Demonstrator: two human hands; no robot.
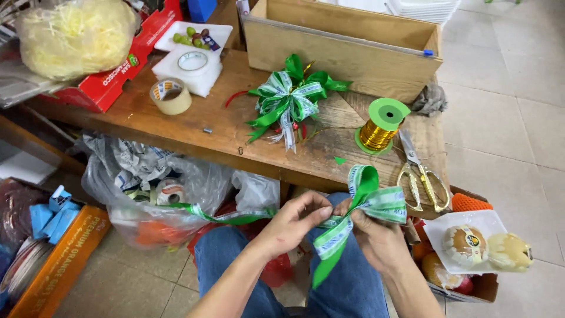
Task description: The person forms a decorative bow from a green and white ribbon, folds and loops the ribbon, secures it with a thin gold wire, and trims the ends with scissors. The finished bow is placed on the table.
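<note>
1. Over the person's lap, seen from the head camera, a green-and-white patterned ribbon (376,203) is folded into loops; a loosened pinch would likely let them spring apart.
2. Left hand (294,222) is nearly closed, fingertips pinching the ribbon's centre.
3. Right hand (376,238) is closed around the loops, below the wooden table (176,126).

Blue denim jeans on both legs, forearms unsleeved.

Head cam, 1 view, looks steeply down, close over hands (329,227), wooden bench (176,126) just beyond
</note>
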